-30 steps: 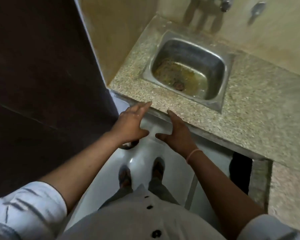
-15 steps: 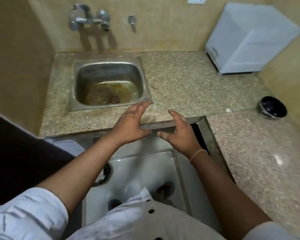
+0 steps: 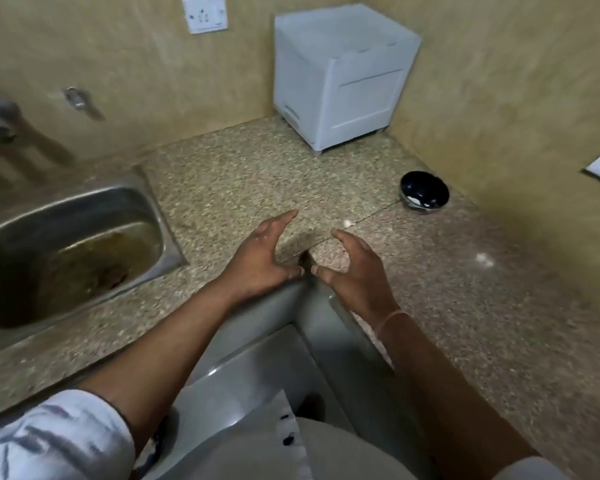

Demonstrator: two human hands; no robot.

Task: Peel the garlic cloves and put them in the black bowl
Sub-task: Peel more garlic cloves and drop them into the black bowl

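The left hand [image 3: 260,261] and right hand [image 3: 354,268] hover empty, fingers loosely spread, short of the black bowl [image 3: 430,183]. A garlic clove [image 3: 347,223] lies between bowl and right hand.

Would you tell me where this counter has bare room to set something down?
Bare counter lies between the sink and the white box, and on the right wing before the black bowl. Crowded at the inner corner: left hand, right hand, small white piece.
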